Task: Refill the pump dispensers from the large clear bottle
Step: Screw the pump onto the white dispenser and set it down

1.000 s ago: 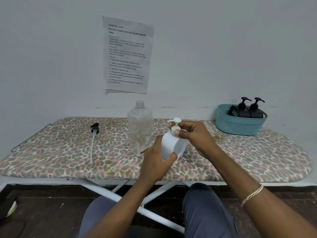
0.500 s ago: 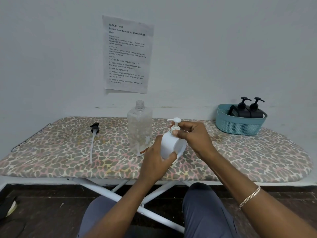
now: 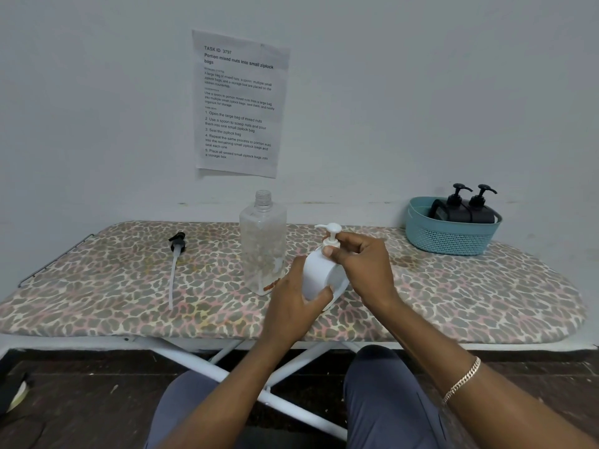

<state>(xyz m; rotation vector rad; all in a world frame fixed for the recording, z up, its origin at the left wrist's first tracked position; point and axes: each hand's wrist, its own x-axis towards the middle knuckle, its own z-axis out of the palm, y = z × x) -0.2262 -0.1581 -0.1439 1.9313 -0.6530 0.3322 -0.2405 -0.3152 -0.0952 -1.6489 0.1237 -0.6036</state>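
Head view, left fingers (image 3: 321,293) grip white dispenser (image 3: 319,273), right fingers (image 3: 356,244) pinch pump (image 3: 331,233), black dispensers (image 3: 466,212) in basket (image 3: 450,238)

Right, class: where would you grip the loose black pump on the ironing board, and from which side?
Pinch the black head of the loose pump from above: it lies flat on the ironing board, and its thin dip tube, trailing towards the person, would likely bend.

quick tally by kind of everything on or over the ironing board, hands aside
white pump dispenser: 1
black pump dispensers: 2 showing
large clear bottle: 1
loose black pump with tube: 1
teal basket: 1
total: 6
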